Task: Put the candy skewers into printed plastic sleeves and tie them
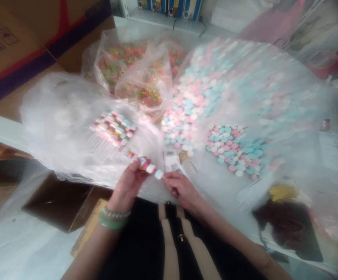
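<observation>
A skewer of pink, white and pale blue marshmallows (150,168) spans the space between my two hands. My left hand (130,181) is closed around its left end, with a beaded and a green bracelet on the wrist. Pinched at the right end, next to a pale blue marshmallow, my right hand (182,189) grips what looks like the thin tip of the stick. Just beyond my left hand, several filled marshmallow skewers (115,126) lie side by side on clear plastic, their white sticks (99,149) pointing toward me.
Loose marshmallows (186,112) spread across the middle, with another pile (230,147) to the right. A clear bag (134,74) holds small coloured candies behind. Gold ties (183,156) lie near my right hand. Cardboard boxes (25,50) stand left; a dark tray (291,229) with a yellow item sits right.
</observation>
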A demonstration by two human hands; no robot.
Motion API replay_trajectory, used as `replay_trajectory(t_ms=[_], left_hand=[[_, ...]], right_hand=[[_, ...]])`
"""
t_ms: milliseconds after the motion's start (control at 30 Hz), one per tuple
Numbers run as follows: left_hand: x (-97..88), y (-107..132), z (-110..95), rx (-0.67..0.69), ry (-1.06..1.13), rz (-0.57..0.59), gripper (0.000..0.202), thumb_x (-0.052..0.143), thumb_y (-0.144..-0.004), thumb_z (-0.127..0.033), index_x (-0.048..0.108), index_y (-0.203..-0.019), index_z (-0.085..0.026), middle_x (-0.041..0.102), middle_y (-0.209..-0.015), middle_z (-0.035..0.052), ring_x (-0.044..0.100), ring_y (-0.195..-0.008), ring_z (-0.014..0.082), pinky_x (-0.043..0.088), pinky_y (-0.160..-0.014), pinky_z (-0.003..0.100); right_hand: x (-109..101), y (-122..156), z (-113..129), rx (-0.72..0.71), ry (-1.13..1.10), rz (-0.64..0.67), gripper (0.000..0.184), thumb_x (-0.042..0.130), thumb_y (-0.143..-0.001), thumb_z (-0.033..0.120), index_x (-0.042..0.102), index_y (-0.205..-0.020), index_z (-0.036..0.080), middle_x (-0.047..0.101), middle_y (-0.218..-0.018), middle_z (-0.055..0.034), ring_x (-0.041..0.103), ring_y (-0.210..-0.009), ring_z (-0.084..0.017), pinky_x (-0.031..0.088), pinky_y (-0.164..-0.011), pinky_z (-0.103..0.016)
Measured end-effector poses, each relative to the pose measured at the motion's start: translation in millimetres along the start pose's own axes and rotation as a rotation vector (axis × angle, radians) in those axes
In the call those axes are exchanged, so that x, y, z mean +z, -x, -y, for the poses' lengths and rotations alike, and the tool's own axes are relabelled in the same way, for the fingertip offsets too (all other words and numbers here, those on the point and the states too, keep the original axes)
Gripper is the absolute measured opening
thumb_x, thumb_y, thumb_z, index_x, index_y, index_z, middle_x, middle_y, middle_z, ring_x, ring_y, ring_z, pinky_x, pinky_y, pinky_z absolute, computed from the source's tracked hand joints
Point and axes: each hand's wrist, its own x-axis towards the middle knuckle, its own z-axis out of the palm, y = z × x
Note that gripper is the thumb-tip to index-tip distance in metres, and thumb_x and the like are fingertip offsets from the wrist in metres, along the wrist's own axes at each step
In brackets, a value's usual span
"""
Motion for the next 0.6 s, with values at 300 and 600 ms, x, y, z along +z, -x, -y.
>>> replay_trajectory(t_ms=[300,600], left_hand=[[-2.0,0.4,-1.1,0.024,-0.043,-0.011,0.012,0.061,-0.09,-0.019,0.07,-0.085,-0.012,0.073,-0.083,0.0093,0.068,-0.075,0.0193,0.058,-0.072,0.034],[-2.0,2.4,5.9,0.103,-0.121,0.028,0.02,0.076,-0.08,-0.029,0.072,-0.083,-0.01,0.074,-0.085,0.0096,0.068,-0.076,0.0195,0.057,-0.076,0.034]], right_hand=[[-16.3,-3.4,2.5,0.16,-0.119,0.17,0.016,0.071,-0.066,0.025,0.063,-0.076,0.015,0.037,-0.042,0.0119,0.02,-0.037,-0.004,0.011,-0.038,-0.02],[-5.1,-0.4,4.9,0.087,-0.024,0.028,0.017,0.072,-0.061,0.025,0.061,-0.071,0.017,0.038,-0.044,0.0113,0.022,-0.039,-0.004,0.009,-0.04,-0.021]])
